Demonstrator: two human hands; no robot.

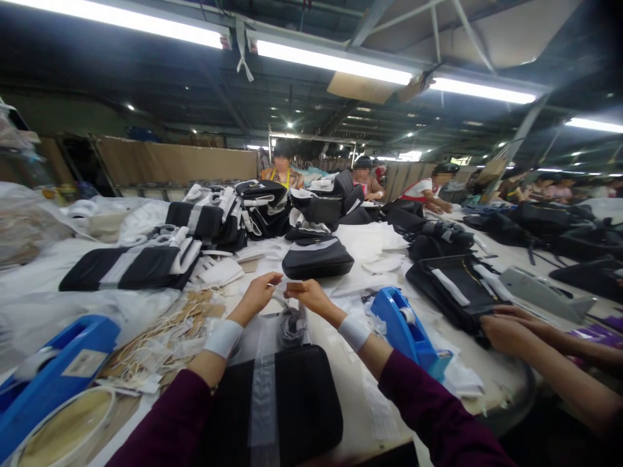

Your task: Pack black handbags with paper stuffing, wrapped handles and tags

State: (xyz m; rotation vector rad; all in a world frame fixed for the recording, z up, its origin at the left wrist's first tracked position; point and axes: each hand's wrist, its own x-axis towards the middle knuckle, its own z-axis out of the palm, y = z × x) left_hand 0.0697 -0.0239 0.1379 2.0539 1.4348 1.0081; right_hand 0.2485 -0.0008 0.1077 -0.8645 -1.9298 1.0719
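The right hand (311, 295) has its fingertips closed on a small, flat brown piece (294, 285), card-like and straight-edged. The left hand (261, 293) is raised just beside it, thumb and fingers drawn close; whether they grip anything cannot be told. Both wrists carry smooth, pale bands.

The brown piece lies at the right fingertips, above the far end of a black case (309, 389). The case is matte, soft-looking and round-cornered, crossed lengthwise by a glossy translucent strip (263, 405). A coiled grey strap (292, 329) sits at its far end, under the hands.

Beyond the hands is a black pouch (318, 258) with a grey upper panel. To the right stands a blue tape dispenser (403, 327); to the left, tangled pale cords (170, 334) lie over brown card. A second blue dispenser (58, 376) is at lower left.

The pale tabletop (348, 383) shows bare between the case and the right forearm. At far right, a co-worker's hands (506, 329) touch a black bag (450, 292).
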